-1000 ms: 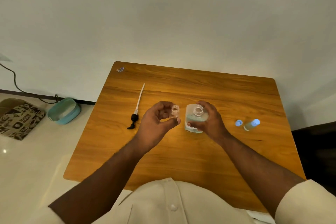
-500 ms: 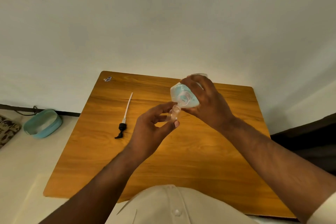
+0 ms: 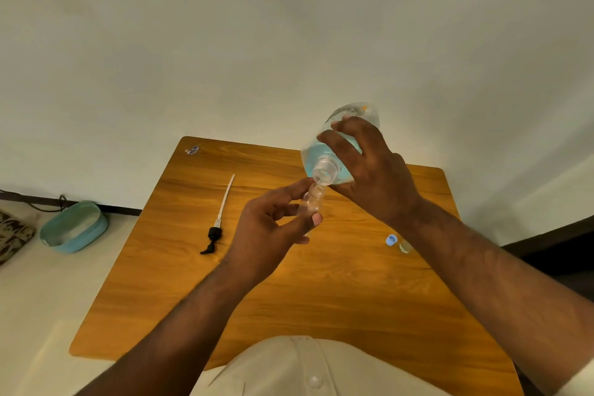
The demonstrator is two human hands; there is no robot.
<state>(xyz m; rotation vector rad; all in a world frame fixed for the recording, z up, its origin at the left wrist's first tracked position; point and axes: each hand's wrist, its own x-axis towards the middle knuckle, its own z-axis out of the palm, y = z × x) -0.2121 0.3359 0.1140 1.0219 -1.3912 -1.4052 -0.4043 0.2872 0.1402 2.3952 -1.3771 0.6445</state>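
Both hands are held up over the tabletop, and each one holds a bottle. The right hand has its fingers and thumb curled round the big bottle. That bottle is tipped over. Its bottom points up and away toward the wall, and its open mouth points down toward the person. Blue liquid sits inside, near the neck.

The left hand pinches the small bottle between thumb and fingers. This bottle is clear and stands nearly upright, with its open mouth on top.

The two mouths are very close. The big mouth is just above the small one and a bit to the right. It is hard to tell if they touch, and no liquid can be seen running.

The pour likely needs the big mouth right over the small one, so the left hand may have to bring its bottle under. A miss would spill on the tabletop.

A pump lies well off to the left, and a cap lies to the right.
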